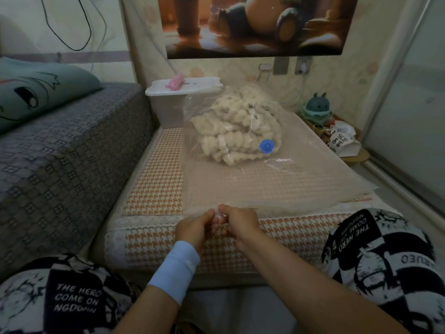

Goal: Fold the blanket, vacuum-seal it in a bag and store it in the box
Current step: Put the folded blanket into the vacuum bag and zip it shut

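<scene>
A folded cream blanket (237,131) lies inside a clear vacuum bag (277,186) spread over the houndstooth seat. A round blue valve (266,146) sits on the bag over the blanket. At the bag's near edge, my left hand (196,229) and my right hand (238,222) meet, both pinching the bag's open end and a small pale clip between them. A white plastic box (168,109) with its lid on stands at the far end of the seat, behind the blanket.
A pink object (175,81) lies on the box lid. A grey sofa arm (60,150) with a teal pillow (36,92) rises on the left. A small stool with a toy figure (317,107) and a printed bag (339,138) stands at right, beside a glass door.
</scene>
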`<state>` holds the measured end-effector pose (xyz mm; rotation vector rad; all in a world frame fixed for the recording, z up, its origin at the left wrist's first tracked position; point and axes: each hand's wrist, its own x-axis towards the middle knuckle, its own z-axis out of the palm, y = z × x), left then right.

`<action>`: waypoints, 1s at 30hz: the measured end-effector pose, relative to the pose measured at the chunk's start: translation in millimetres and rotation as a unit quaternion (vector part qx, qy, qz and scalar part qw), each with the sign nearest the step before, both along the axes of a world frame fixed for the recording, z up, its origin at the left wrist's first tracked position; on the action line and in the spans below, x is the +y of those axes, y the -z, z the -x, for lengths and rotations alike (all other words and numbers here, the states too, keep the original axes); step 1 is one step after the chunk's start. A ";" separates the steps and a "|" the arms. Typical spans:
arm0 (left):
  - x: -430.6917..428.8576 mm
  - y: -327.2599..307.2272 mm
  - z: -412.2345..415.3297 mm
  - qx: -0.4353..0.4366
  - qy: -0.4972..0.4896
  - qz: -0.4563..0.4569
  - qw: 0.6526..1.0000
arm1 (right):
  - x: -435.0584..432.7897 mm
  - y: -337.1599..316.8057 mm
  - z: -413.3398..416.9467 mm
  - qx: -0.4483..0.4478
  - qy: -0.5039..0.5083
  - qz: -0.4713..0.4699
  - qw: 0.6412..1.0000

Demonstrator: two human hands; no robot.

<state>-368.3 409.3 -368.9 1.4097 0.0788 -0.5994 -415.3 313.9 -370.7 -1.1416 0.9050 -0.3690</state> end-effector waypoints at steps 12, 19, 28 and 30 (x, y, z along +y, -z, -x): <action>8.5 6.5 -14.4 0.039 -0.096 0.076 0.992 | -22.5 -1.0 8.3 -0.022 0.093 -0.035 0.995; -20.8 5.9 -6.1 0.065 -0.082 0.146 0.984 | -22.8 1.3 10.7 -0.029 0.023 -0.055 0.998; -41.4 8.9 -1.9 0.045 -0.065 0.047 0.996 | -41.4 0.7 15.5 0.005 0.076 -0.072 0.994; -41.7 5.4 -1.9 0.045 -0.066 0.053 0.995 | -47.9 -1.1 18.1 0.006 0.078 -0.077 0.994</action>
